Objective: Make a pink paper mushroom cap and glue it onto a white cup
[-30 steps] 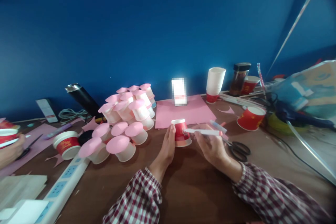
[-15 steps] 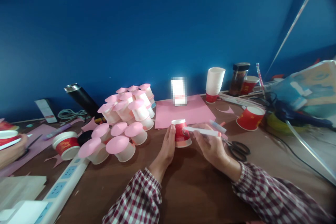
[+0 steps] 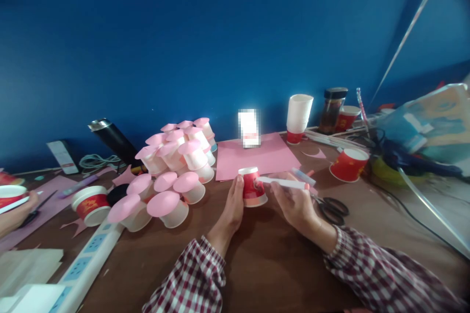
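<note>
A red paper cup (image 3: 253,190) stands upside down on the brown table, its white base on top. My left hand (image 3: 233,199) grips the cup from its left side. In my right hand (image 3: 295,205) is a white marker (image 3: 284,183) with an orange end, held almost level. The marker's left tip meets or nearly meets the cup's right side. Black-handled scissors (image 3: 335,209) lie just right of my right hand, partly hidden by it. Pink paper sheets (image 3: 259,159) lie flat behind the cup.
Left of me stand several cups with pink paper tops (image 3: 163,203), beside a white power strip (image 3: 82,266). A black flask (image 3: 112,139) leans behind. To the right are stacked cups (image 3: 299,117), a red cup (image 3: 348,165) and a cable. Another person's hand (image 3: 22,215) is at far left.
Both hands, the cup and the marker hold nearly the same position. The whole view has shifted very slightly. At far left, the other person's hand and cup have moved a little.
</note>
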{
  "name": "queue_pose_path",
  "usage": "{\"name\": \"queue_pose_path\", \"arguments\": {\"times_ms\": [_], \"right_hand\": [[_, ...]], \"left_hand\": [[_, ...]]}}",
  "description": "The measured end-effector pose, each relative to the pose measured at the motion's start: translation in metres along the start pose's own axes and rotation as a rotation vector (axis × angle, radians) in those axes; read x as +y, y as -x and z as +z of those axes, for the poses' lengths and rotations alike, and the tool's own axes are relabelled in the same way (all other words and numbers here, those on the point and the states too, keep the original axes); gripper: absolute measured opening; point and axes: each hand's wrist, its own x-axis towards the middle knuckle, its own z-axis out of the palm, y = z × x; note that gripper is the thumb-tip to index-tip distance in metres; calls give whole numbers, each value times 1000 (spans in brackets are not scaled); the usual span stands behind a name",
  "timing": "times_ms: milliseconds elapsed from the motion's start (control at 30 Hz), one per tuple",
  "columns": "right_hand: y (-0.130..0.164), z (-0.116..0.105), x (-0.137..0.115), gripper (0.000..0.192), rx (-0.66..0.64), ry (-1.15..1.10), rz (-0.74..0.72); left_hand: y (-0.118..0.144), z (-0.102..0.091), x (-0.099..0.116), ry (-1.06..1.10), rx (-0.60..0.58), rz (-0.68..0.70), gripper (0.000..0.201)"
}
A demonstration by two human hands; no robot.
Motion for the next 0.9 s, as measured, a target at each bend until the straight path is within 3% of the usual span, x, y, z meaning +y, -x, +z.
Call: {"name": "queue_pose_path", "arguments": {"times_ms": [900], "right_hand": [[1, 1, 4, 15, 26, 22, -11]], "left_hand": [[-3, -8, -11, 13, 61, -29, 50]]}}
